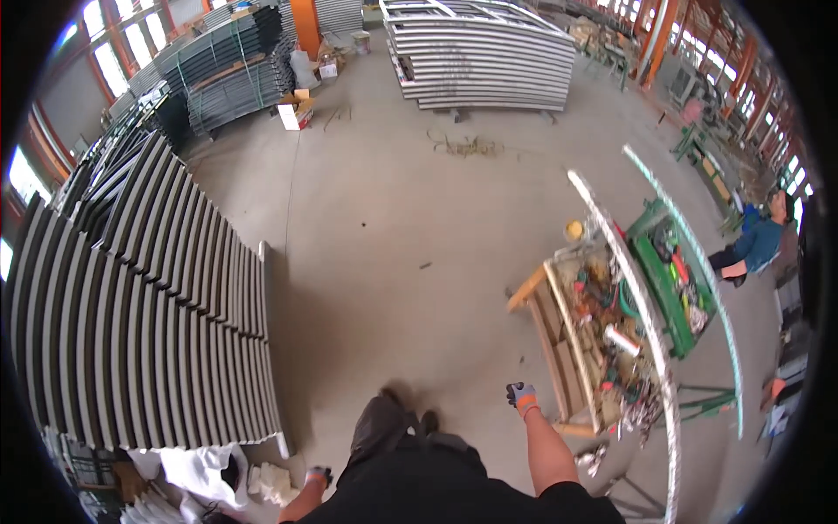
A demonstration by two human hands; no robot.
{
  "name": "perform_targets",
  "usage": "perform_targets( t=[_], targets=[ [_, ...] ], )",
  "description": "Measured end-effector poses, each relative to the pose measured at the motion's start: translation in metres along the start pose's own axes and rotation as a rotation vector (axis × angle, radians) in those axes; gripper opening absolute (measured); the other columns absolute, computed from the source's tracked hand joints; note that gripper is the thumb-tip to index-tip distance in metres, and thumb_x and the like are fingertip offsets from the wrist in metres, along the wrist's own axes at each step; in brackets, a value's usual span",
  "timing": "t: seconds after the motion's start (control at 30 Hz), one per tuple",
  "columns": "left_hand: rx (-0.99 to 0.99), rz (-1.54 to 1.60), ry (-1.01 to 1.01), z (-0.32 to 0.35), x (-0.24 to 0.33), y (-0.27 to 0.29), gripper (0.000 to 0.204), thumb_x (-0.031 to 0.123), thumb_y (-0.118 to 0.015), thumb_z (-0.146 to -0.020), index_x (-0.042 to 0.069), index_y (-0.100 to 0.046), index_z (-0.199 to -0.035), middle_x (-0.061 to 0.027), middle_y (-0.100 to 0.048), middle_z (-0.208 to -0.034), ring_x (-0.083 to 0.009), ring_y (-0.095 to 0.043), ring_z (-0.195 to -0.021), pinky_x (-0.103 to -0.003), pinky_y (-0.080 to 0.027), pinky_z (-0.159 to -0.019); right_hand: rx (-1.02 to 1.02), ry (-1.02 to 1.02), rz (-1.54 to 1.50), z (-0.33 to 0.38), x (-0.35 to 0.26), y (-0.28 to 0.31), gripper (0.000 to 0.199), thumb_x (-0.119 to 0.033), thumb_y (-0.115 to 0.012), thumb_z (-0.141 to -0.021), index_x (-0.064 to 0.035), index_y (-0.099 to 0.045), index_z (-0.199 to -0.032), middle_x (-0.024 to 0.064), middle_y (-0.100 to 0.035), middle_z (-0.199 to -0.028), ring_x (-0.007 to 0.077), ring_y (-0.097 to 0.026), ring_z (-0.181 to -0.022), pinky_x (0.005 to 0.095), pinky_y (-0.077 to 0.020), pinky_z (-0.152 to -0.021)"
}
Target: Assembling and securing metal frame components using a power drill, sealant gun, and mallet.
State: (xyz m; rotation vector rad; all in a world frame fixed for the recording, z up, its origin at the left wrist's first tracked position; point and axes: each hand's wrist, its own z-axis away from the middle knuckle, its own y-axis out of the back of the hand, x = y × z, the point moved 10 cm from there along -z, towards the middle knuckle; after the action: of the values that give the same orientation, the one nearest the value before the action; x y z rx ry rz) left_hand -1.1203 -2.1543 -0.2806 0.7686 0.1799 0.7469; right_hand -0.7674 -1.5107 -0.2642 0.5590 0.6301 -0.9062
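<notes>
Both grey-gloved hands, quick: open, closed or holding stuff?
Grey-gloved left hand: too small to tell; nothing seen held.
Grey-and-orange-gloved right hand: looks curled, can't tell if fully closed; nothing seen held.

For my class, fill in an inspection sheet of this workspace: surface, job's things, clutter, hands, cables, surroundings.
Surface: grey floor, small dark scrap on it.
Job's things: wooden-framed bench near the right hand, heaped with mixed items.
Clutter: tangled strands on the floor; white sheeting left of the left hand.
Hands: both gloved; nothing seen held.
Cables: nothing seen for certain.
Surroundings: slatted panels left, silver frames ahead, a person right.
</notes>
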Motion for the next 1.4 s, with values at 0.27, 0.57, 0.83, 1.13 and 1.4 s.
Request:
perform_targets(
  t=[0.27,0.57,0.83,1.13,1.4],
  targets=[
    [-0.276,1.776,0.500,-0.147,-0.045,0.072,0.021,0.026,-0.051,-0.090,0.010,-0.065,-0.089,-0.0098,-0.062,-0.075,-0.0305,-0.062,-0.066,-0.048,-0.049,-0.057,0.023,0.079,0.108,-0.128,-0.183,-0.114,0.016,-0.023,-0.064,-0.088,-0.0095,-0.071,-0.091,0.0065,-0.066,-0.066,0.0167,-0.059,-0.049,0.0290,-0.0407,-0.042],
    [0.559,1.361,0.193,-0.462,-0.129,0.602,0.015,0.017,-0.062,-0.085,0.005,-0.069,-0.091,-0.0056,-0.067,-0.076,-0.0153,-0.059,-0.059,-0.032,-0.045,-0.051,-0.135,0.162,0.532,-0.171,-0.238,-0.235,0.028,-0.032,-0.072,-0.082,-0.0041,-0.071,-0.087,0.0067,-0.067,-0.067,0.0216,-0.061,-0.051,0.0356,-0.0473,-0.046],
    [0.444,1.421,0.116,-0.656,-0.083,0.810,0.018,0.022,-0.059,-0.087,0.012,-0.062,-0.073,-0.0008,-0.058,-0.061,-0.0155,-0.049,-0.047,-0.031,-0.039,-0.043,-0.236,0.114,0.607,-0.331,-0.344,-0.258,0.031,-0.037,-0.060,-0.091,-0.0088,-0.072,-0.094,0.0084,-0.065,-0.066,0.0195,-0.059,-0.049,0.0365,-0.0454,-0.046],
    [0.066,1.273,0.441,-0.713,-0.077,0.766,0.009,0.017,-0.065,-0.083,0.008,-0.064,-0.083,-0.0072,-0.062,-0.063,-0.0209,-0.057,-0.047,-0.036,-0.042,-0.041,0.119,0.062,0.050,-0.618,-0.711,-0.239,0.015,-0.019,-0.062,-0.090,-0.0054,-0.068,-0.089,0.0058,-0.065,-0.067,0.0168,-0.061,-0.052,0.0293,-0.0423,-0.041],
    [0.055,0.714,0.336,-0.876,-0.130,0.863,0.030,0.036,-0.056,-0.088,0.011,-0.068,-0.099,-0.0045,-0.071,-0.098,-0.0199,-0.064,-0.097,-0.039,-0.051,-0.072,0.116,0.108,-0.013,-0.771,-0.901,-0.328,0.014,-0.017,-0.061,-0.091,-0.0066,-0.070,-0.089,0.0042,-0.065,-0.067,0.0131,-0.057,-0.050,0.0282,-0.0438,-0.043]
  ],
)
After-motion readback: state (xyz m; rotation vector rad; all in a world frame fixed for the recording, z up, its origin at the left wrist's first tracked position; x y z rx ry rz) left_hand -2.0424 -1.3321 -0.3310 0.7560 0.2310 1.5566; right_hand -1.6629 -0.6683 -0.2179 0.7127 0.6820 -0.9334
